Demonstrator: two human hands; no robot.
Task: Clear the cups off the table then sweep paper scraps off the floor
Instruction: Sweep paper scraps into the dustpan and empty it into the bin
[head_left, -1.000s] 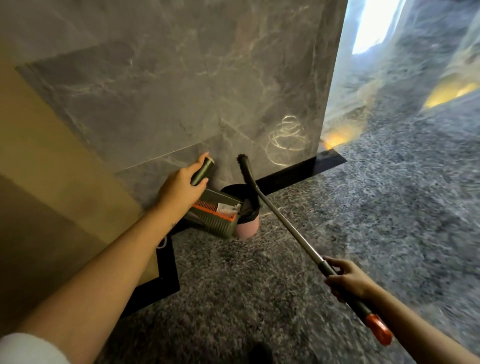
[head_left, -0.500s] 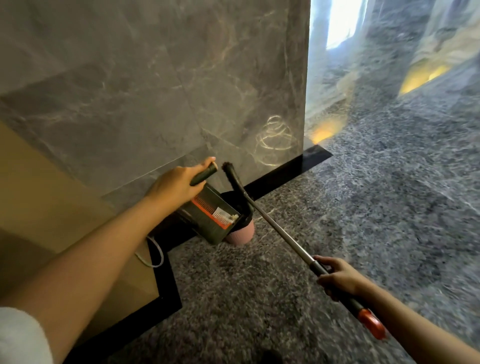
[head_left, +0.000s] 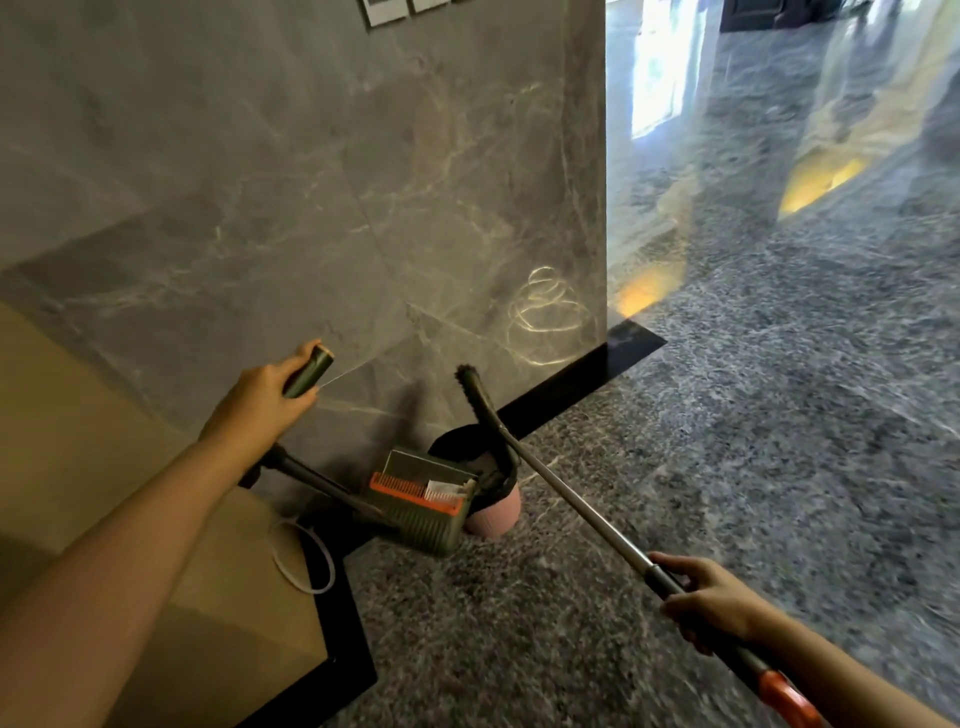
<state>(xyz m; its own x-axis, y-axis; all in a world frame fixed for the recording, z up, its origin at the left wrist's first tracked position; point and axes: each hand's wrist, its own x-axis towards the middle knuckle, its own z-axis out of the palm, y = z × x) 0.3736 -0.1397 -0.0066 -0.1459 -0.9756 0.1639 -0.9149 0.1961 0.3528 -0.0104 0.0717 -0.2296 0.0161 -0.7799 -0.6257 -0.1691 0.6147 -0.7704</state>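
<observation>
Your left hand (head_left: 260, 410) has risen since a moment ago. Its fingers grip the dustpan handle (head_left: 309, 371), and the dustpan (head_left: 421, 506) now hangs lower, just beside the pink bin (head_left: 493, 514) — white paper scraps (head_left: 444, 489) lie at its orange comb. Your right hand (head_left: 711, 603) grips the broom (head_left: 571, 499).

Broom (head_left: 587, 509) handle end cut off btm edge, far floor (head_left: 831, 364) blurred

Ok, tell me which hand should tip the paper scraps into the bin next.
Left, probably. The left hand grips the dustpan handle, and the dustpan, with white scraps in it, is right beside the pink bin. The right hand only holds the broom pole.
</observation>
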